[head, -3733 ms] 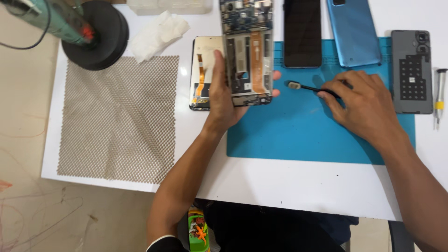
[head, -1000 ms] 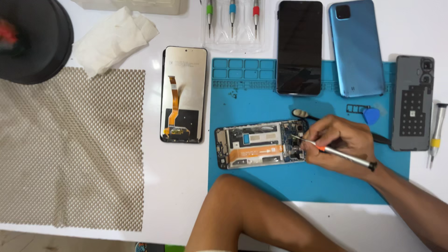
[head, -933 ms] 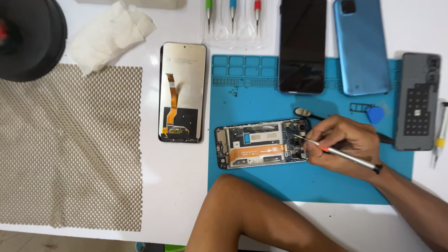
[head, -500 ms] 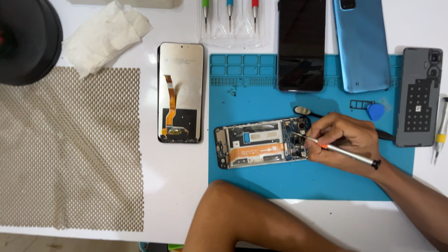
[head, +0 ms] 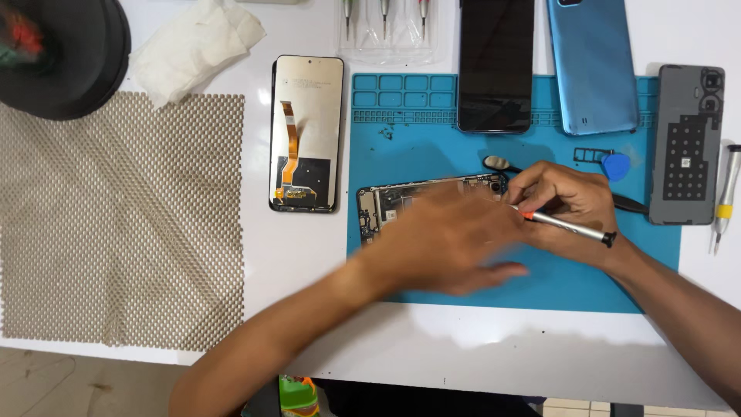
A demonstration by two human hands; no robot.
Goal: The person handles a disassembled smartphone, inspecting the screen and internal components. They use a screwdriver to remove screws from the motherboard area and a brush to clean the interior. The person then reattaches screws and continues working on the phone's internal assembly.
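My right hand [head: 567,205] has a pinching grip on one small screwdriver [head: 567,226], silver shaft with an orange ring, tip pointing left at the opened phone [head: 390,202]. That phone lies on its side on the blue repair mat [head: 540,286], near the middle. My left hand [head: 448,243] is over it, fingers spread flat, covering most of the board; it's blurry, so I can't tell if it's actually touching.

Count of the rest: one detached screen panel [head: 306,131] with an orange flex cable, face down on the white worktop [head: 293,255] just left of the mat. One dark phone [head: 495,66] and one blue back cover [head: 592,66] at the top edge of the mat. One grey inner frame [head: 685,143] on the right, with one more screwdriver [head: 724,197] beside it. Three drivers in a clear holder [head: 384,23] up top. One blue pick [head: 616,165], one mesh pad [head: 123,220], one crumpled tissue [head: 193,46].
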